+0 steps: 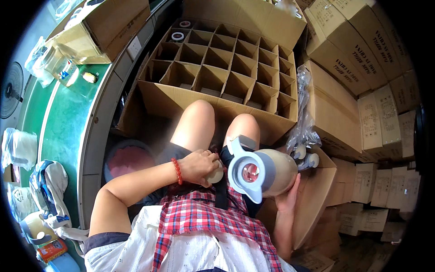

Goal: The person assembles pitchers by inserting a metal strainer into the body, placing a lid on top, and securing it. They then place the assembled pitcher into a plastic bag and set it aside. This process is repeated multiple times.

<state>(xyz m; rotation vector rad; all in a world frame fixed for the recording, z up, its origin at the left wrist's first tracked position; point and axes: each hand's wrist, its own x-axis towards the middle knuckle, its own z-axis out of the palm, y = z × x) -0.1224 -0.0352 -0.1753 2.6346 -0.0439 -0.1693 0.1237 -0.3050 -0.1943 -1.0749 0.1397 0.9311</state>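
A person sits with knees bent toward a large divided carton (213, 72), and a beige thermos jug (267, 172) with a grey top is held over the lap, its open mouth facing up so the shiny inside shows. The right hand (288, 196) cups the jug from below and on its right side, fingers wrapped up against the beige body. The left hand (198, 166), wearing a red bead bracelet (176, 171) at the wrist, is closed around a small cream-coloured cap (217, 174) just left of the jug's grey collar; whether cap and collar touch I cannot tell. The two hands are apart, with the jug's top between them.

The carton's cardboard cells lie just beyond the knees; two far-left cells each hold a round white-rimmed thing (177, 36), too small to make out. To the right of the jug, a clear plastic bag (302, 129) lies on an open box with more grey and beige jug parts (307, 158) beside it. Stacked brown cartons (358, 59) fill the right side. On the left runs a green-topped bench (63, 122) carrying bags and a box.
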